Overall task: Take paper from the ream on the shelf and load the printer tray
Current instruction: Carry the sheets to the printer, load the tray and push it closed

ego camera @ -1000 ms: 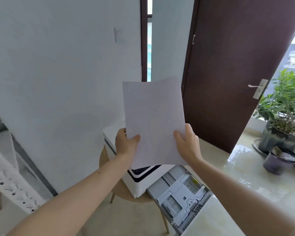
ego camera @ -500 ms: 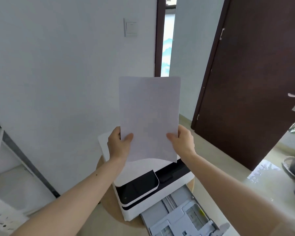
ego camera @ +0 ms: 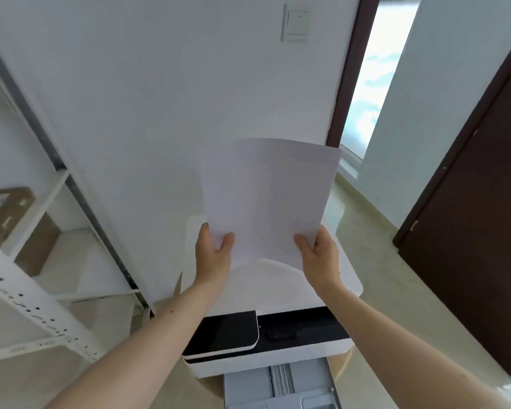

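I hold a thin stack of white paper (ego camera: pixel 266 199) upright above the printer, its sides bowed. My left hand (ego camera: pixel 213 252) grips its lower left corner and my right hand (ego camera: pixel 317 255) grips its lower right corner. Below them stands the white printer (ego camera: pixel 331 349) with a black front panel, on a round wooden stool. Its grey paper tray (ego camera: pixel 281 385) is pulled out toward me at the bottom edge of the view, with nothing lying in it that I can see.
A white metal shelf unit (ego camera: pixel 27 293) stands at the left, with a brown cardboard piece (ego camera: pixel 6 208) on it. A white wall with a light switch (ego camera: pixel 297 23) is straight ahead. A dark brown door (ego camera: pixel 478 231) stands at the right beside a narrow window.
My view has swung left and down: the plants at the right have gone and the shelf has come in. The printer now sits centred below the paper. The sheets bow more than before.
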Motion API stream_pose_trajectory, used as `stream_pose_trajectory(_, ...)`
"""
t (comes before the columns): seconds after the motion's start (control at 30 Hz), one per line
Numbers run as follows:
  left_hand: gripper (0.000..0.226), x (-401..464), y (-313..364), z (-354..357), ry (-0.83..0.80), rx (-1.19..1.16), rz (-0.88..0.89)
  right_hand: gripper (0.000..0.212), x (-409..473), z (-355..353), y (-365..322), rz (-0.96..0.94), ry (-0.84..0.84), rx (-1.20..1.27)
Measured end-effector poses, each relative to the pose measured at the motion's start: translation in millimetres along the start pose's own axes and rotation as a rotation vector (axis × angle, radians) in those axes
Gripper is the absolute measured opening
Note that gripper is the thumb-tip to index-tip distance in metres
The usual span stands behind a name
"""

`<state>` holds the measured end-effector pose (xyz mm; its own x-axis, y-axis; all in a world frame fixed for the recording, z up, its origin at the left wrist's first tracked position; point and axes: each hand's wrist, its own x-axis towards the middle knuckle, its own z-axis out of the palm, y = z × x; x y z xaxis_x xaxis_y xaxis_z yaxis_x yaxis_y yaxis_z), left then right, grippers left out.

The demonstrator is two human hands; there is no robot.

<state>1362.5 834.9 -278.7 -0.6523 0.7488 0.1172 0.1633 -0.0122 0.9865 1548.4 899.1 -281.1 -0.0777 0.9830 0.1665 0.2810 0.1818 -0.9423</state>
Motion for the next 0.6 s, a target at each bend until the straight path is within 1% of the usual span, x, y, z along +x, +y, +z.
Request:
stream_pose_trajectory(0.07,0.019,-4.4,-1.4,0.3,0.001,0.015,0.004,0.002,3.7,-0.9,5.6,-0.007,-0.021,0.017)
stream_pose_trajectory(0.13,0.025,-6.3,-4.7,-0.4,-0.004,0.027,-0.001,0.005,6.0,-1.9,10.8,-0.009,-0.039,0.031)
stream_pose_trajectory(0.33,0.024,-14.1,-18.4,-3.7,-0.055,0.01,-0.022,0.013,2.3,0.6,28.2,0.014,-0.094,0.082)
stream_pose_trajectory(0.47,0.02,-12.7,-19.7,-3.0,-0.039,0.013,-0.025,0.015,4.0,2.4,30.0,-0.002,-0.08,0.083)
stream_pose_trajectory(0.6,0.02,-13.1,-23.7,-1.1,-0.057,0.025,-0.05,0.017,3.5,2.0,37.0,0.02,-0.122,0.089)
